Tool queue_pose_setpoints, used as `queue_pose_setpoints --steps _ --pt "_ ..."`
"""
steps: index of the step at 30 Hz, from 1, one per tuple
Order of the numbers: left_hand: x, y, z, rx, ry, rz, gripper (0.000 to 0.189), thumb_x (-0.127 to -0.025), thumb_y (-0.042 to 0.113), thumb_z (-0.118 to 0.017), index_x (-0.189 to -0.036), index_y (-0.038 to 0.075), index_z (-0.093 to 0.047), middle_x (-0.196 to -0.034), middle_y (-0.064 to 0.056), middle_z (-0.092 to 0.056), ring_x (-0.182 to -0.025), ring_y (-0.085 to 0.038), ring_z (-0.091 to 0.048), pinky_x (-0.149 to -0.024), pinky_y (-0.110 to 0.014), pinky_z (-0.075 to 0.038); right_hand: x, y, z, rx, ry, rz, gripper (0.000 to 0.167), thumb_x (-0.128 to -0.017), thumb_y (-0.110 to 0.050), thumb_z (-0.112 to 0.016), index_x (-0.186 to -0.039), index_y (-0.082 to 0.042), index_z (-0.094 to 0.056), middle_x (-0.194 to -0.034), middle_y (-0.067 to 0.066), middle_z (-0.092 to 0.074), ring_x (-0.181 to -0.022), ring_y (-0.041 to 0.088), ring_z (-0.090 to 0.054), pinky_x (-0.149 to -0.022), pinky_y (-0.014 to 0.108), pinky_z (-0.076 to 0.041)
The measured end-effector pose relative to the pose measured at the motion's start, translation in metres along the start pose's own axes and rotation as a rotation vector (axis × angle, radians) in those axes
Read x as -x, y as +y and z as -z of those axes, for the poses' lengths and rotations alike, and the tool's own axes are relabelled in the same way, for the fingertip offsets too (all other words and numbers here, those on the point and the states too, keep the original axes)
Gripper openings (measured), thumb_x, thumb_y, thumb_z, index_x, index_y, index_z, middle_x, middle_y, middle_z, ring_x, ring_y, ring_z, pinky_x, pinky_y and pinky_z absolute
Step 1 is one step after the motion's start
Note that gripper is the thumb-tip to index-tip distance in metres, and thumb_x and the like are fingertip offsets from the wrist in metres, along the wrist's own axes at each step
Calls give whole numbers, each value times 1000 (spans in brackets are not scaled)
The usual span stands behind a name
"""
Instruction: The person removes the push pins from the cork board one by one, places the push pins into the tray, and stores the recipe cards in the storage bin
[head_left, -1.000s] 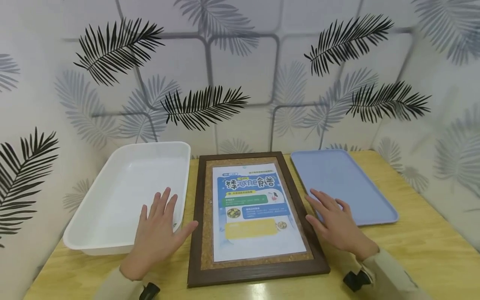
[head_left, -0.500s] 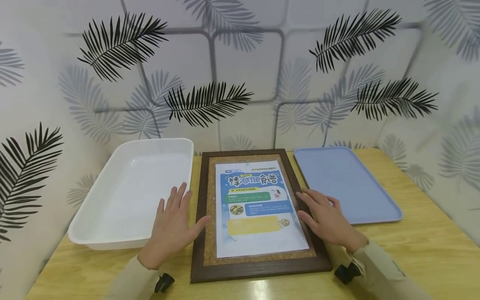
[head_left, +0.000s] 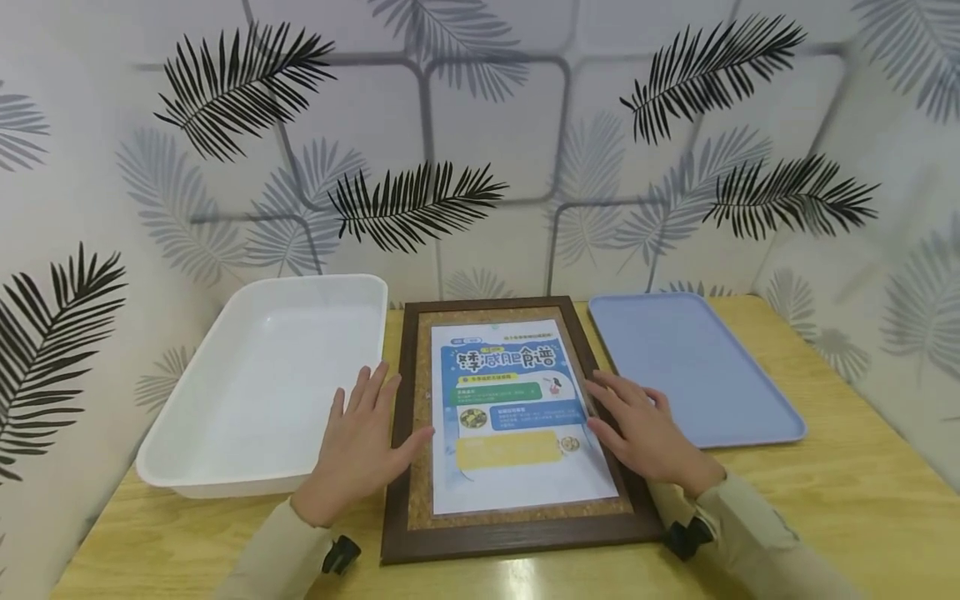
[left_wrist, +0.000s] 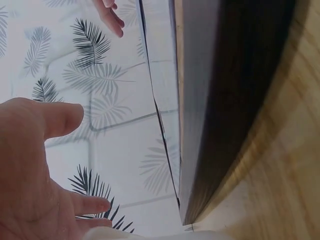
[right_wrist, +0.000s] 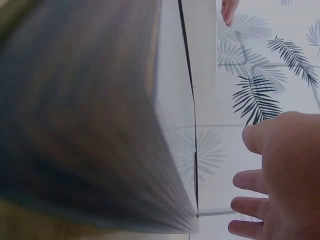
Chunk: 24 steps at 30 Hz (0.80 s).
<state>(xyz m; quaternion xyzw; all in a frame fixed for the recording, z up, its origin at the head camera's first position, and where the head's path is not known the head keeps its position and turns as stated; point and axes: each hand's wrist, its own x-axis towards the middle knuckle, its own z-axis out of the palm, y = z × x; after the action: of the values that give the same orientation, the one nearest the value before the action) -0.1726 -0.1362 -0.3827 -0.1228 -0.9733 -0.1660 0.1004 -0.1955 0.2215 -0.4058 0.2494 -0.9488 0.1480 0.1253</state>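
A dark brown framed cork board point(head_left: 517, 538) lies flat in the middle of the table. On its cork rests a printed paper sheet point(head_left: 525, 493) with blue, green and yellow blocks. My left hand point(head_left: 362, 446), fingers straight and thumb spread, is at the board's left side. Over the right side of the frame is my right hand point(head_left: 651, 437), its fingers extended. Both wrist views show a gap between each hand and the frame: the left hand point(left_wrist: 30, 165) and right hand point(right_wrist: 285, 175) hold nothing.
To the left stands a deep white plastic tub point(head_left: 180, 481). At the right lies a flat blue tray point(head_left: 697, 367). Both are on the wood-grain table point(head_left: 855, 500). A leaf-patterned wall point(head_left: 495, 242) rises behind the table.
My left hand has moved right, from over the tub toward the framed board. My right hand has moved left, over the frame's right side. The board, tub and tray stay put.
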Motion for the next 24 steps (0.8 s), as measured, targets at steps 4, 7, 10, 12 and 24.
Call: queue_pose_setpoints --steps 4,7,10,12,24 --pt "-7 4 1 5 3 -16 81 -87 54 -58 -143 -2 -40 -156 -23 -26 -145 -42 -18 -111 -67 -16 -3 1 4 -4 -15 -5 49 -95 -24 -59 -138 -3 -49 -146 19 -42 -132 37 -40 -98 62 -28" --pt "-11 8 2 7 -3 -27 82 -87 54 -58 -143 -2 -39 -156 -22 -25 -145 -42 -17 -111 -66 -16 -4 2 6 0 -16 2 49 -95 -24 -59 -139 -3 -49 -146 19 -43 -132 37 -41 -97 62 -29" --pt "-14 12 1 17 -19 -38 82 -88 54 -58 -144 -2 -38 -157 -21 -23 -146 -41 -16 -111 -67 -16 -6 1 6 -3 -19 5 49 -96 -24 -58 -139 -3 -49 -145 19 -43 -132 37 -41 -96 63 -30" --pt "-15 14 0 27 -35 -41 82 -88 54 -58 -144 -3 -38 -158 -20 -22 -146 -41 -15 -111 -67 -15 -7 1 6 -7 -27 -1 49 -96 -25 -58 -139 -4 -48 -146 20 -43 -132 38 -41 -96 63 -30" --pt "-24 25 -12 27 -45 -47 79 -87 51 -61 -143 -2 -40 -156 -21 -27 -145 -41 -18 -112 -64 -18 -17 -2 0 -29 -26 0 50 -96 -25 -58 -139 -2 -49 -145 19 -44 -133 37 -42 -99 63 -29"
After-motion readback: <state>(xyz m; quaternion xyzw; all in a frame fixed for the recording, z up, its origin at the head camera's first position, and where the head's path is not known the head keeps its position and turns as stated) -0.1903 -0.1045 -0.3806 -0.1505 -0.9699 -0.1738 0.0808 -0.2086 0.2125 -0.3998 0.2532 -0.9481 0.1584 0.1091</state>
